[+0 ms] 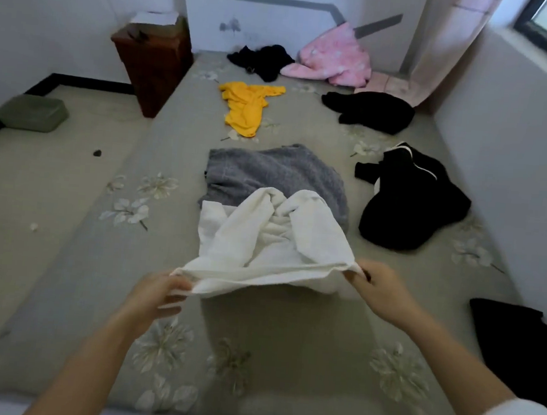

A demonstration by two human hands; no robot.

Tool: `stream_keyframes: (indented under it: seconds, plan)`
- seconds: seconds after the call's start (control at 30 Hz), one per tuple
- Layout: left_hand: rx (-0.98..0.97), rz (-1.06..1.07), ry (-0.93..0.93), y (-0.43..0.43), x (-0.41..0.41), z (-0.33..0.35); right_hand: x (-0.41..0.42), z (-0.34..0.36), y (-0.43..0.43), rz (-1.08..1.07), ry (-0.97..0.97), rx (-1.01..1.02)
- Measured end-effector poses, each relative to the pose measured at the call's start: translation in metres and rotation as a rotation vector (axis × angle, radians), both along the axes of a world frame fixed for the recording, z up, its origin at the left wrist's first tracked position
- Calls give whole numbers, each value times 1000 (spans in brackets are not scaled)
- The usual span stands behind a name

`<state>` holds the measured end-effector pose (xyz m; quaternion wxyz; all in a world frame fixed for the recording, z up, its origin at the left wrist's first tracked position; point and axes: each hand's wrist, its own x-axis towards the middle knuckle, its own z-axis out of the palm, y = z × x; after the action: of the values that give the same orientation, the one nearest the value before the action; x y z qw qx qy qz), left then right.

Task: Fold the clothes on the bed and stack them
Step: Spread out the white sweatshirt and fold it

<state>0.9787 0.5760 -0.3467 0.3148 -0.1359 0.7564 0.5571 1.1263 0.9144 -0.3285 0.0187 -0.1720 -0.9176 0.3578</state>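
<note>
Both hands, left hand [157, 291] and right hand [378, 289], pinch the near edge of the white garment [273, 240] at frame centre, stretching it over the bed [65, 256], probably to flatten it for folding.

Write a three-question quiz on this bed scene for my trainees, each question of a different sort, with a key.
1. True or false: the left hand and the right hand each hold one end of the near edge of the white garment.
2. The far part of the white garment partly covers a garment of which colour? A pink, B grey, C yellow.
3. Fill in: the yellow garment lies ___ from the person than the white garment.

Key
1. True.
2. B, the grey garment.
3. Farther.
</note>
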Motion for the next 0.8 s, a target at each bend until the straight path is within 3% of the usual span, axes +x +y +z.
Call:
stream_keyframes:
  seconds: [0.1,0.27,0.37,0.5,0.63,0.8]
  plan:
    - [-269,-208,42,-20,36,-40,31,-48,-9,153,-371,-14]
    - [-464,-755,392,-31,75,-98,65,-100,-23,224,-623,-37]
    - [-551,-1095,184,-31,90,-131,81,-134,-39,283,-842,-15]
    - [-726,-1277,-42,-20,98,-178,99,-186,-59,384,-1097,76]
    - [-723,-1249,-47,-5,90,-213,90,-218,-52,180,-1025,-85]
    - [-713,-972,353,34,31,-223,16,-227,-17,0,-760,-76]
